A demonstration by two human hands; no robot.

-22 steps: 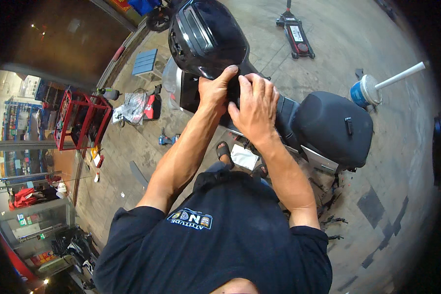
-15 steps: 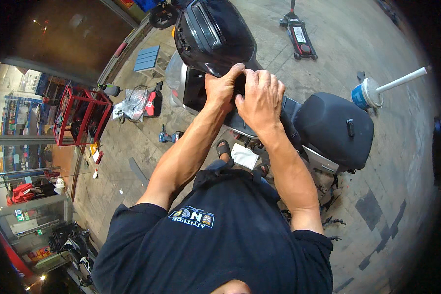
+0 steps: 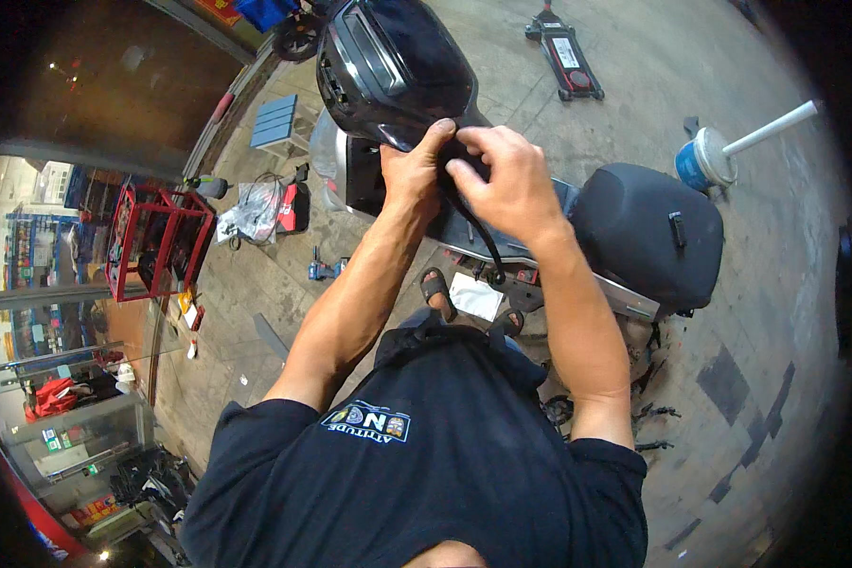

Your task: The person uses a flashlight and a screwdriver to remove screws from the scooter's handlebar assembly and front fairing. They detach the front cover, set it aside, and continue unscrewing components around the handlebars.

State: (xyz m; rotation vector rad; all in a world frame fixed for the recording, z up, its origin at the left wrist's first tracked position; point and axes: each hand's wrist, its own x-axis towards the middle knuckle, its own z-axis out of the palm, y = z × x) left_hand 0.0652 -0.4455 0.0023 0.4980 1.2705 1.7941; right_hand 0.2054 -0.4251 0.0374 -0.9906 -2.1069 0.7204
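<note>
A scooter stands across in front of me, with a glossy black front cover (image 3: 402, 71) and a dark padded seat (image 3: 648, 237) at the right. My left hand (image 3: 410, 177) is closed at the cover's lower edge, its thumb pressed on top. Close beside it, my right hand (image 3: 509, 185) has curled fingers and its thumb near the same edge. A thin black strip (image 3: 483, 232) hangs down from between the hands over the footboard. What the right fingertips pinch, if anything, is hidden in the dark gap.
A floor jack (image 3: 570, 66) stands at the far right, near a bucket (image 3: 705, 161) with a white pole. On the left are a blue stool (image 3: 275, 121), a red cart (image 3: 161, 241), a red-and-black case (image 3: 294, 207) and a cordless drill (image 3: 324, 269). A white sheet (image 3: 476, 296) lies by my feet.
My right hand has drawn slightly away from the left and its fingers have shifted. The black strip, earlier stretched to the right beyond my right hand, now hangs down between the hands.
</note>
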